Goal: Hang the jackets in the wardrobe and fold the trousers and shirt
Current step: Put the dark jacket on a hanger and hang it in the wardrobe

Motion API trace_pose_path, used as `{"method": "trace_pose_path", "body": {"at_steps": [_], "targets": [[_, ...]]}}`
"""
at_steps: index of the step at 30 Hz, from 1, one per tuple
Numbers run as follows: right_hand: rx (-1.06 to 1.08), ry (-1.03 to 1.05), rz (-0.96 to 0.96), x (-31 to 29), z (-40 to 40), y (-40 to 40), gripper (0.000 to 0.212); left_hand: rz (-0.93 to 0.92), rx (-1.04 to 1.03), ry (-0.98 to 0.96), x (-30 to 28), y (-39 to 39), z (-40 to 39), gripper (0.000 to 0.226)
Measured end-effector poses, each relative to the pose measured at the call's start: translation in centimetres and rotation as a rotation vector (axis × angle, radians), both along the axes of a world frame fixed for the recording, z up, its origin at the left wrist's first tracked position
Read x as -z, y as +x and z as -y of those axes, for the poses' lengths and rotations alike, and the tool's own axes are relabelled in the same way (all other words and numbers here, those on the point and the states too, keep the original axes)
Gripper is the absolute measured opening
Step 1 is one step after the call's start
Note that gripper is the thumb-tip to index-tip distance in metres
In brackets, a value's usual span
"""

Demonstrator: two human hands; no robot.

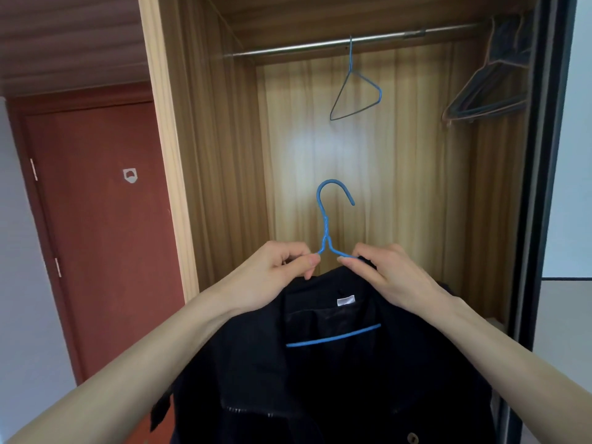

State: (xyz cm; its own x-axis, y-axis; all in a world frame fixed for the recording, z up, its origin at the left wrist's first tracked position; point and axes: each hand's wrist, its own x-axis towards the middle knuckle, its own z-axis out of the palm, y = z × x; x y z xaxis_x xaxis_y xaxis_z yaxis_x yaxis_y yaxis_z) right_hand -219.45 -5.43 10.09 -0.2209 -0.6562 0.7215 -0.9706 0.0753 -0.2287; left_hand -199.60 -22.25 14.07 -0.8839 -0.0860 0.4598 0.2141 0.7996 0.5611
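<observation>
Dark jacket (336, 379) hangs on a blue wire hanger (326, 225) in front of the open wardrobe (224, 139), below the metal rail (320, 44), with the hanger's hook upright and clear of that rail. Left hand (275, 274) pinches the hanger's left shoulder wire together with the collar edge between thumb and curled fingers, and right hand (384, 274) pinches the right shoulder wire the same way, the hanger neck rising between the two sets of fingertips. On the rail, an empty blue hanger (355, 91) hangs directly above the hook, and a cluster of spare hangers (487, 97) hangs at the rail's right end.
</observation>
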Motion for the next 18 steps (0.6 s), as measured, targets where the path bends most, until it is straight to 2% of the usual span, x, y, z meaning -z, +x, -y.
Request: {"method": "trace_pose_path", "body": {"at_steps": [3, 6, 12, 15, 18], "targets": [[0.070, -0.014, -0.057, -0.6, -0.2, -0.5, 0.053, 0.049, 0.015, 0.130, -1.1, -0.4, -0.8, 0.036], [0.084, -0.072, 0.006, -1.2, -0.5, -1.4, 0.042, 0.032, -0.061, 0.219, -2.7, -0.9, -1.1, 0.034], [0.151, -0.271, 0.032, -0.4, -0.9, -1.2, 0.042, -0.058, -0.268, 0.392, -7.3, -2.5, -0.6, 0.034], [0.078, -0.265, 0.070, -0.7, -0.3, -0.5, 0.041, -0.110, -0.349, 0.375, -10.8, -3.4, -0.1, 0.031], [0.052, -0.272, 0.085, -2.1, 0.7, -1.0, 0.042, -0.181, -0.399, 0.236, -14.7, -4.4, 0.1, 0.029]]}}
